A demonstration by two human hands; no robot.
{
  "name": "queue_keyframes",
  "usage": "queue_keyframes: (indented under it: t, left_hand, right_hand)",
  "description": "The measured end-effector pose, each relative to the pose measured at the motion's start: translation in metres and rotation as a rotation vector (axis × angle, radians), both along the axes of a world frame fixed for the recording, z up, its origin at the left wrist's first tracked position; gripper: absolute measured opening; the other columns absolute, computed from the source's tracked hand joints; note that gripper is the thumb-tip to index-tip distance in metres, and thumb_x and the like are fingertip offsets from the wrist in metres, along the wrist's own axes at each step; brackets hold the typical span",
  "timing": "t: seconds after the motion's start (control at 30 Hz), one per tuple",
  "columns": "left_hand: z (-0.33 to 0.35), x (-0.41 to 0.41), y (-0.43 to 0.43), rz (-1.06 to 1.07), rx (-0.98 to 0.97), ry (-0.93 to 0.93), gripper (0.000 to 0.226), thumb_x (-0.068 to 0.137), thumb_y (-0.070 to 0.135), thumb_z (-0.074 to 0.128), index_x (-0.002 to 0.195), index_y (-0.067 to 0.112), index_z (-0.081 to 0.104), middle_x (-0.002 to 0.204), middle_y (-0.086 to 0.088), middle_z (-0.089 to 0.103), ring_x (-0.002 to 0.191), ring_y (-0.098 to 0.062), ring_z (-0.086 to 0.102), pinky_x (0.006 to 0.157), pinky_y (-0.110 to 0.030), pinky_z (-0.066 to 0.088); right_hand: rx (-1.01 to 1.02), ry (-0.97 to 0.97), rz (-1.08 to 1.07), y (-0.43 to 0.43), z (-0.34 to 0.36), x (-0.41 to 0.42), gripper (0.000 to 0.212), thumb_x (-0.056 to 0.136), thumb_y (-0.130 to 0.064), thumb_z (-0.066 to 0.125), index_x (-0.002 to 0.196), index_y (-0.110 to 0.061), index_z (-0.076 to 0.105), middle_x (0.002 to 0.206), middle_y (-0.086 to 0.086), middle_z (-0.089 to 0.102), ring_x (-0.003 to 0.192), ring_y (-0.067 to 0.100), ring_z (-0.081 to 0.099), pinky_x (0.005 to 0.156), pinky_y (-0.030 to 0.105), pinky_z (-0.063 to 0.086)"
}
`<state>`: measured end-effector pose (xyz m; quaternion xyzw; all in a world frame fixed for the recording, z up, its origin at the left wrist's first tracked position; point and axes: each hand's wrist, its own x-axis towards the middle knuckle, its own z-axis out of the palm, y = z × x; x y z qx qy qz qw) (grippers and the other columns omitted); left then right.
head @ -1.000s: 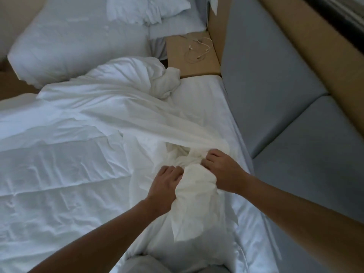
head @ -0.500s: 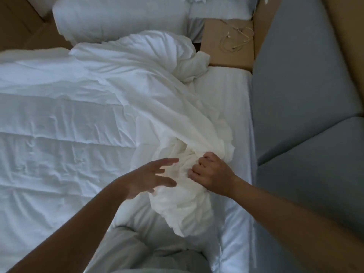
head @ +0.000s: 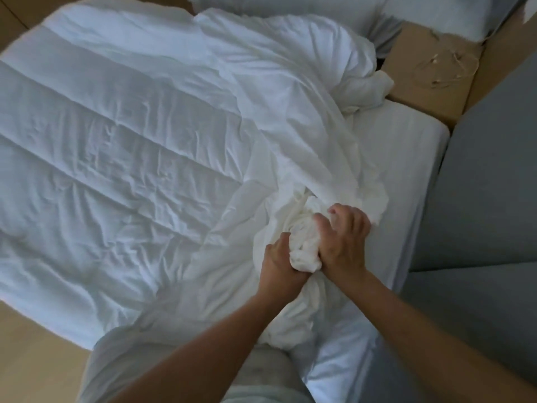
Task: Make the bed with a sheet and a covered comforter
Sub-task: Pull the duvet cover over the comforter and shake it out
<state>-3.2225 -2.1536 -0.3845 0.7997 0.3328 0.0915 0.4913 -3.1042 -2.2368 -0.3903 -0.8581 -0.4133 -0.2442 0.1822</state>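
A white quilted comforter (head: 116, 158) lies spread across the bed. A thin white duvet cover (head: 293, 91) runs in a crumpled band from the far end of the bed toward me. Its near end is bunched into a wad (head: 303, 242) between my hands. My left hand (head: 279, 263) grips the wad from the left. From the right, my right hand (head: 343, 242) curls its fingers over the top of that wad. The fitted sheet (head: 404, 152) shows bare along the bed's right edge.
A grey upholstered bench or panel (head: 488, 181) runs along the bed's right side. A wooden nightstand (head: 430, 82) with a tangled earphone cable (head: 447, 68) stands at the far right. A second bed with white pillows (head: 436, 16) lies beyond. Wooden floor (head: 35, 356) shows at bottom left.
My left hand was open and off the cloth half a second ago; now it grips the bunched cover beside my right hand. The view has swung left and down.
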Motion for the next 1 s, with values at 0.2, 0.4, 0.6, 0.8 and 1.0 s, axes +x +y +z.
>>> queue_keyframes:
  t: [0.2, 0.4, 0.6, 0.8, 1.0]
  left_hand:
    - [-0.009, 0.017, 0.010, 0.032, 0.110, -0.023, 0.040, 0.079, 0.036, 0.071, 0.109, 0.014, 0.057, 0.092, 0.003, 0.064, 0.083, -0.021, 0.059, 0.074, -0.039, 0.052]
    - [-0.021, 0.007, -0.009, -0.025, 0.215, -0.003, 0.056, 0.078, 0.041, 0.066, 0.123, 0.010, 0.056, 0.105, -0.004, 0.061, 0.091, -0.024, 0.050, 0.071, -0.032, 0.045]
    - [-0.025, -0.001, -0.021, -0.074, 0.357, 0.029, 0.058, 0.070, 0.025, 0.082, 0.119, 0.013, 0.054, 0.103, -0.009, 0.060, 0.089, -0.031, 0.053, 0.054, -0.039, 0.053]
    - [-0.038, -0.003, -0.048, -0.115, 0.466, 0.027, 0.059, 0.070, 0.023, 0.081, 0.119, 0.016, 0.050, 0.098, -0.008, 0.060, 0.086, -0.031, 0.052, 0.054, -0.041, 0.053]
    - [-0.041, -0.017, -0.071, -0.066, 0.430, 0.105, 0.059, 0.062, 0.017, 0.080, 0.114, 0.016, 0.052, 0.096, -0.005, 0.059, 0.084, -0.029, 0.052, 0.060, -0.045, 0.053]
  right_hand:
    - [0.222, 0.646, -0.464, -0.007, 0.044, -0.014, 0.030, 0.083, -0.021, 0.065, 0.104, -0.009, 0.046, 0.095, 0.007, 0.054, 0.086, 0.031, 0.054, 0.071, 0.036, 0.044]
    - [0.653, 1.873, -0.451, -0.022, 0.032, -0.029, 0.039, 0.100, -0.047, 0.044, 0.121, -0.022, 0.065, 0.117, 0.003, 0.072, 0.114, 0.024, 0.064, 0.098, 0.038, 0.050]
    - [0.866, 1.830, -0.417, -0.034, 0.042, -0.034, 0.051, 0.082, -0.071, 0.054, 0.112, -0.034, 0.073, 0.115, 0.001, 0.071, 0.110, 0.021, 0.065, 0.102, 0.047, 0.048]
    - [0.584, 1.770, -0.442, -0.034, 0.033, -0.033, 0.074, 0.055, -0.052, 0.091, 0.120, -0.025, 0.068, 0.106, -0.006, 0.076, 0.101, 0.015, 0.072, 0.093, 0.040, 0.056]
    - [0.567, 1.748, -0.516, -0.037, 0.013, -0.028, 0.052, 0.061, -0.011, 0.091, 0.109, -0.013, 0.071, 0.097, 0.004, 0.077, 0.090, 0.024, 0.075, 0.084, 0.047, 0.060]
